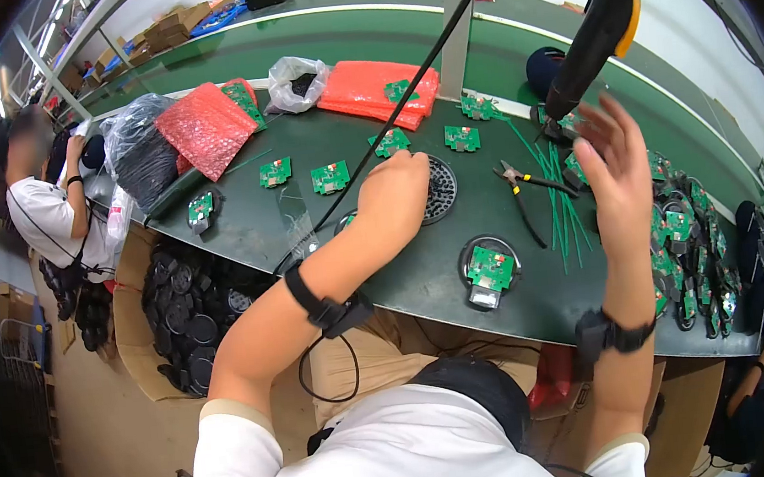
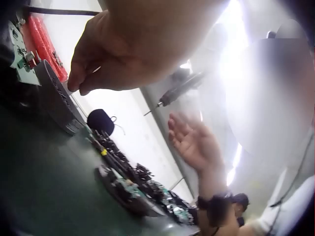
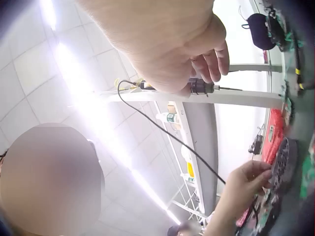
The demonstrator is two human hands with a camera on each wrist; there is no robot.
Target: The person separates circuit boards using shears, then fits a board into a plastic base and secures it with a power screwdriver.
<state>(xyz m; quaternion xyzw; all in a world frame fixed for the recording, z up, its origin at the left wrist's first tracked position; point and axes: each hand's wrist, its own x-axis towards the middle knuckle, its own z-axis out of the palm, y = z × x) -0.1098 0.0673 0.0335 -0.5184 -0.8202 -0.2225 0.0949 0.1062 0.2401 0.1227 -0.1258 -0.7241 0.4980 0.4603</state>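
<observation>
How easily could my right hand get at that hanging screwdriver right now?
Quite easily, most likely yes: your right hand looks open and empty close to the hanging screwdriver, and in the head view nothing seems to stand between them.

"Where are the pliers [image 1: 530, 217]?"

"On the bench [image 1: 402, 259], between the disc [image 1: 442, 192] and the heaped circuit boards [image 1: 678, 226] (strips [image 1: 561, 221] lie right of the jaws)."

"And the carton [image 1: 130, 327]?"

"Below the bench's front edge, at the left, with parts [image 1: 202, 329] in it."
</observation>
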